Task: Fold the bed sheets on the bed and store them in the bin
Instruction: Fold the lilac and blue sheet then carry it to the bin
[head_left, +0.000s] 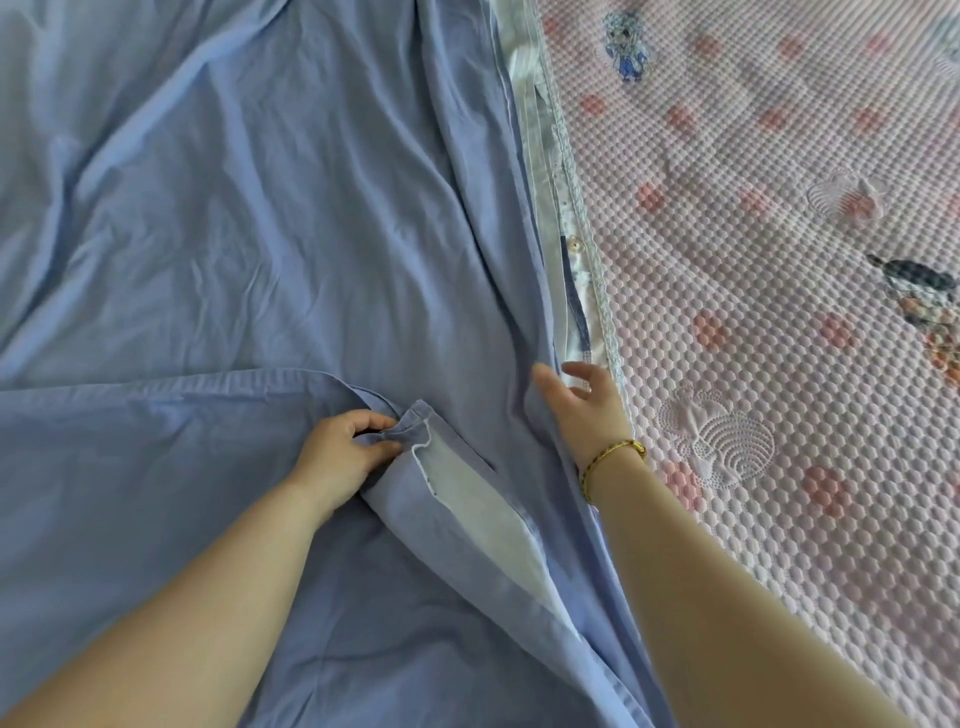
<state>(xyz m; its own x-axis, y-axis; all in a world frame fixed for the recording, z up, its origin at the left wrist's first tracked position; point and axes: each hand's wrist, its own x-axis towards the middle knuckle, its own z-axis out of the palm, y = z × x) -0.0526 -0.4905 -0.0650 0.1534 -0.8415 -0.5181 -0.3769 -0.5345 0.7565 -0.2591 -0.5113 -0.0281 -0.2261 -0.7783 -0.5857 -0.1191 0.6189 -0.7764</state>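
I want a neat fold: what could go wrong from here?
The left hand grips only a bunched corner of the blue sheet, so the fold may come out crooked. The right hand lies open at the sheet's edge, beside the striped white fabric; it might drag that along.

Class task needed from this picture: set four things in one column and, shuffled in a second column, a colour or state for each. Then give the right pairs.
Column one:
1. left hand
2. right hand
3. sheet
4. mattress cover

Column two:
A. pink and quilted
B. blue and creased
C. open, fingers stretched out
D. gripping a bunched corner

Pairs: 1-D, 2-C, 3-B, 4-A
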